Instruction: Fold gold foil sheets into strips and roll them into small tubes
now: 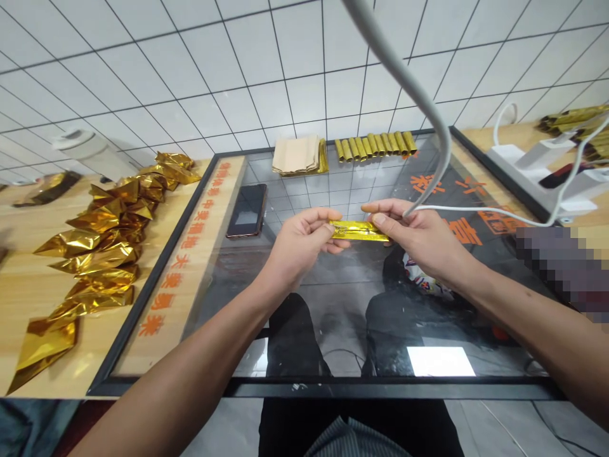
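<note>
Above the glass tabletop [328, 330], a shiny gold foil strip [359, 231], flattened and creased along its length, stretches between my hands. My left hand [307, 238] pinches its left end between thumb and fingers. At the right end, my right hand [412, 225] grips it with the thumb on top and the index finger pointing away from it. Beyond my hands lie a row of gold foil tubes [375, 147] and a stack of brown paper pieces [296, 155] with gold foil at its edge.
Folded gold foil pieces [107, 241] line the wooden surface at left. A phone [247, 211] lies on the glass. A thick grey cable [409, 73] hangs near my right hand; a white power strip [537, 168] with plugs sits at right. The tiled wall [295, 70] closes off the back.
</note>
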{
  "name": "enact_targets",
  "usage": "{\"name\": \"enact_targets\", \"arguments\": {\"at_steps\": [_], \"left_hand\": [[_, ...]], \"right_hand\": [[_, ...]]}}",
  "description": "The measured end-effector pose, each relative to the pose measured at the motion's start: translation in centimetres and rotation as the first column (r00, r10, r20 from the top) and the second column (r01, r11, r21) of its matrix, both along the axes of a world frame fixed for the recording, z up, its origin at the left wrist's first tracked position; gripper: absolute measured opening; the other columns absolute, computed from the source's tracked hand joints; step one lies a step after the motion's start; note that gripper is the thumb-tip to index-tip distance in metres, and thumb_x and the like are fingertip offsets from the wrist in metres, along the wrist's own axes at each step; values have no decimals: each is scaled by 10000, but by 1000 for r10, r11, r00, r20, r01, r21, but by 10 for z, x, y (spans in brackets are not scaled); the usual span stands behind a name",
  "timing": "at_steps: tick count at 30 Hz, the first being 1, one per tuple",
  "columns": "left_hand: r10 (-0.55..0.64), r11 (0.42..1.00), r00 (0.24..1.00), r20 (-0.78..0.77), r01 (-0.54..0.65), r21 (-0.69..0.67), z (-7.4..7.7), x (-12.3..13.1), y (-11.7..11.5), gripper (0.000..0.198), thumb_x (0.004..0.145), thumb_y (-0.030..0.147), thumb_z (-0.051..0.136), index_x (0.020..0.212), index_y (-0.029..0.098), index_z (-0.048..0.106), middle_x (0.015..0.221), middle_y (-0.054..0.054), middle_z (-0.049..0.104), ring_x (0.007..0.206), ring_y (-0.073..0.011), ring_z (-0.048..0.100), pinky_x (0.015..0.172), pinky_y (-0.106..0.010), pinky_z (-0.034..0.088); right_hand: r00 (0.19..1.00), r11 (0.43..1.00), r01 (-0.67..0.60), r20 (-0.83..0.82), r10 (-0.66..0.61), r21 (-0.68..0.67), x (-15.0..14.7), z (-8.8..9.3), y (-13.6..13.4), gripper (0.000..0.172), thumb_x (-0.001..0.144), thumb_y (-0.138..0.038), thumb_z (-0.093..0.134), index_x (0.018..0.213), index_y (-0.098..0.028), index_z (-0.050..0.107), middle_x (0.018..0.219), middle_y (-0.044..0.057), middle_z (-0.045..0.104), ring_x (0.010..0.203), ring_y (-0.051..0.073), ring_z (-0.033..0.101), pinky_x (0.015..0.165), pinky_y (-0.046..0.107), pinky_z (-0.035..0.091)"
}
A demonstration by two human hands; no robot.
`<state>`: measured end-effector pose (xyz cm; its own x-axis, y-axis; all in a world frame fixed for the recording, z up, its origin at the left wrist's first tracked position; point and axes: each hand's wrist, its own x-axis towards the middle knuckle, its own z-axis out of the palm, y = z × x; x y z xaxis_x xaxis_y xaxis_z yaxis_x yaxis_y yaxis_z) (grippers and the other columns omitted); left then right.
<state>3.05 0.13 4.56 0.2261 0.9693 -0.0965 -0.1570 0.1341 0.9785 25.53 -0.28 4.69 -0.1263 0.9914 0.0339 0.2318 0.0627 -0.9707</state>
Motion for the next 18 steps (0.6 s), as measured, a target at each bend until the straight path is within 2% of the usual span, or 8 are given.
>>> {"name": "enact_targets", "arguments": {"at_steps": [4,7,11,18], "left_hand": [[66,998,998,-1,-66,19,-2,-2,2,123,934,183,741,1048,146,717,862,-46,810,710,-159,815,660,-226,649],[109,993,994,23,-110,36,-2,-4,3,163,912,232,774,1041,149,718,852,-57,811,737,-178,823,678,-242,655],[169,984,984,57,-172,47,-1,-5,4,212,874,259,810,1034,157,718,876,-58,814,751,-182,822,705,-259,661],[157,986,985,70,-161,50,4,-2,0,207,850,238,804,1020,156,717,933,-59,813,760,-181,819,724,-277,670]], "right_hand": [[999,999,-19,-36,20,35,-1,2,-1,438,974,-555,776,1293,-258,737,972,30,712,762,172,607,663,317,523],[993,996,-7,-115,18,90,-1,-2,0,483,856,-583,901,1174,-284,694,995,19,702,753,173,600,644,322,512],[991,997,11,-136,0,80,-3,-7,1,485,786,-594,963,988,-289,645,876,1,650,714,173,553,580,314,447],[985,999,-20,-170,27,45,-2,-8,3,480,764,-573,982,935,-261,658,792,-19,628,688,158,549,590,306,448]]}}
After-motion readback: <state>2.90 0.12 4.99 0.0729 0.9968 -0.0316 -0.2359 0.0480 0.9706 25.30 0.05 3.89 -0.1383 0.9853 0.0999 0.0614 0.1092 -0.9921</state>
